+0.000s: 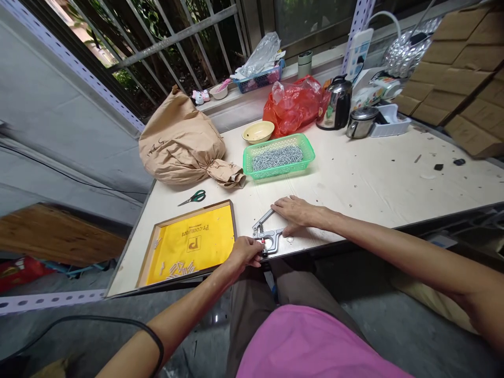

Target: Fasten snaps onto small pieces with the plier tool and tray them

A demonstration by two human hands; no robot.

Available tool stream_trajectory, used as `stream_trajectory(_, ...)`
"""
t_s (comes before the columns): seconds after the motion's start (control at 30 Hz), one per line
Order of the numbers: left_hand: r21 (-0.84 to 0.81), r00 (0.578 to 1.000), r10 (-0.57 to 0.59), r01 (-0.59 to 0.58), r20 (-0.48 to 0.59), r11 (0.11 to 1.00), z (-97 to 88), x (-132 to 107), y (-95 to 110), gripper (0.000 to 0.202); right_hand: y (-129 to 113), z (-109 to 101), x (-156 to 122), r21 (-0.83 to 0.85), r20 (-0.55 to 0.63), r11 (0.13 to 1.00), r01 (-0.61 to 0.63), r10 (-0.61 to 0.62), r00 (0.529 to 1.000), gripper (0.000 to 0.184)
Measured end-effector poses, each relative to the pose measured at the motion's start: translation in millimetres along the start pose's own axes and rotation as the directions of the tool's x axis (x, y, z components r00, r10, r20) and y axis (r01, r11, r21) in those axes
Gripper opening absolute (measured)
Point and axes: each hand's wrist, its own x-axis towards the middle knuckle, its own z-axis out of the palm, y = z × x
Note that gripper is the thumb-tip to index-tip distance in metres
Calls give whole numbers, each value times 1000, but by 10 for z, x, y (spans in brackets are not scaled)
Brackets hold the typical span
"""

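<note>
A small grey metal hand press (271, 239) with a raised lever (263, 220) and a spring stands near the table's front edge. My right hand (297, 214) lies over the upper end of the lever, fingers curved across it, thumb lower down by the press frame. At the left side of the press, my left hand (248, 251) is closed in a pinch beside its lower jaw. Whatever its fingertips hold is too small to make out; a bit of red shows there. Left of that hand, a shallow tray (234, 223) with a yellow lining contains several small spring-like metal pieces (181, 270).
A green basket (309, 152) full of small metal parts sits behind the press, near a cream bowl (258, 137). Scissors (195, 197) lie behind the tray. A brown paper sack (181, 147), red bag (293, 105), kettle (336, 102) and metal pot (361, 123) line the back.
</note>
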Motion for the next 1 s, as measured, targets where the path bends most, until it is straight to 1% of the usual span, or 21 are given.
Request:
stream_trajectory(0.13, -5, 1000, -6, 6, -2, 1000, 4, 18, 2, 26, -57, -61, -45, 1, 26, 1000, 5, -5, 1000, 69)
stream_trajectory(0.23, 8, 1000, -6, 6, 7, 1000, -10, 34, -41, 24, -123, -137, -93, 6, 27, 1000, 3, -3, 1000, 59)
stream_trajectory(0.27, 45, 1000, -1, 0, 10, 999, -15, 28, -61, 23, -143, -160, -112, 13, 25, 1000, -1, 1, 1000, 57)
stream_trajectory(0.3, 110, 999, 34, -33, -9, 993, -18, 14, -82, 22, -160, -178, -132, 21, 22, 1000, -5, 4, 1000, 55)
stream_trajectory(0.33, 202, 992, 113, -101, -50, 974, -16, -6, -99, 21, -173, -189, -150, 30, 18, 1000, -7, 6, 1000, 53)
stream_trajectory(0.37, 317, 967, 234, -192, -101, 929, -7, -30, -109, 20, -182, -193, -165, 38, 13, 999, -6, 6, 1000, 51)
stream_trajectory(0.4, 442, 914, 383, -290, -136, 849, 11, -53, -110, 20, -186, -187, -177, 45, 5, 999, -5, 5, 1000, 50)
stream_trajectory(0.43, 559, 837, 529, -373, -142, 740, 36, -71, -97, 21, -185, -172, -184, 50, -7, 999, -1, 1, 1000, 50)
stream_trajectory(0.47, 653, 757, 644, -433, -111, 621, 69, -79, -71, 22, -181, -149, -188, 53, -21, 999, 6, -5, 1000, 51)
stream_trajectory(0.5, 718, 696, 716, -471, -54, 512, 106, -74, -31, 24, -172, -119, -188, 56, -37, 998, 13, -11, 999, 52)
stream_trajectory(0.53, 759, 658, 753, -495, 10, 423, 144, -55, 20, 26, -161, -86, -186, 59, -54, 998, 18, -15, 998, 54)
stream_trajectory(0.57, 784, 636, 768, -512, 70, 352, 180, -23, 79, 30, -148, -54, -183, 64, -71, 998, 22, -17, 997, 57)
stream_trajectory(0.6, 797, 625, 771, -525, 123, 299, 209, 18, 141, 36, -134, -24, -182, 71, -84, 997, 25, -19, 996, 60)
stream_trajectory(0.63, 803, 624, 763, -535, 168, 262, 230, 64, 201, 42, -119, 0, -184, 79, -92, 996, 27, -20, 996, 64)
stream_trajectory(0.7, 809, 642, 730, -546, 235, 219, 248, 158, 302, 49, -94, 26, -196, 88, -92, 996, 16, -8, 996, 71)
stream_trajectory(0.77, 822, 668, 696, -534, 265, 199, 244, 235, 370, 53, -77, 18, -218, 73, -71, 997, -26, 31, 997, 74)
stream_trajectory(0.8, 832, 677, 687, -521, 265, 192, 239, 265, 394, 56, -74, 3, -229, 59, -57, 997, -52, 56, 997, 73)
stream_trajectory(0.9, 850, 693, 670, -496, 266, 176, 229, 322, 450, 61, -93, -68, -255, 27, -21, 994, -107, 107, 994, 60)
stream_trajectory(1.0, 844, 693, 656, -513, 298, 159, 236, 338, 489, 50, -148, -129, -268, 1, -4, 991, -134, 134, 991, 40)
